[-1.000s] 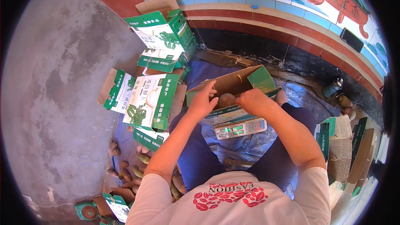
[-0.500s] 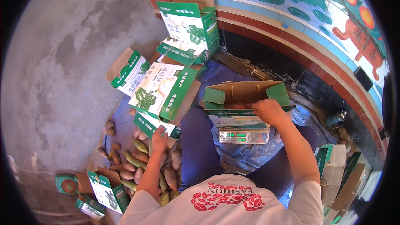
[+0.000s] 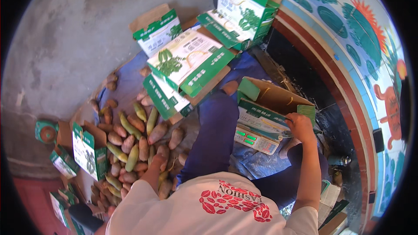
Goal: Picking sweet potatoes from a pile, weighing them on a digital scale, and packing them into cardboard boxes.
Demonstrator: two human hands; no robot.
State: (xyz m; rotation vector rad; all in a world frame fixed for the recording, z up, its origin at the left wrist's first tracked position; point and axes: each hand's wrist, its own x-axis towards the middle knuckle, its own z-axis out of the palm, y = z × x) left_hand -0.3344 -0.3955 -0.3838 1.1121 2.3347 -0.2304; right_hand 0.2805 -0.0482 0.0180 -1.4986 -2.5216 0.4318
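Note:
An open green-and-white cardboard box stands on a digital scale with lit green displays. My right hand has its fingers closed over the near right edge of the box. The bottom of the box is hidden by its near wall. Down to the left, my left hand reaches into a heap of reddish sweet potatoes and long green radishes. Its fingers are hard to make out against a sweet potato, so I cannot tell whether they hold one.
Printed cardboard boxes lie stacked ahead, with another open box at left by a green round device. A blue sheet covers the floor. Another person's dark sleeve shows at lower left. A painted wall runs along the right.
My left hand has moved from beside the stacked boxes down into the heap. My right hand stays at the box's edge. The whole view has swung left.

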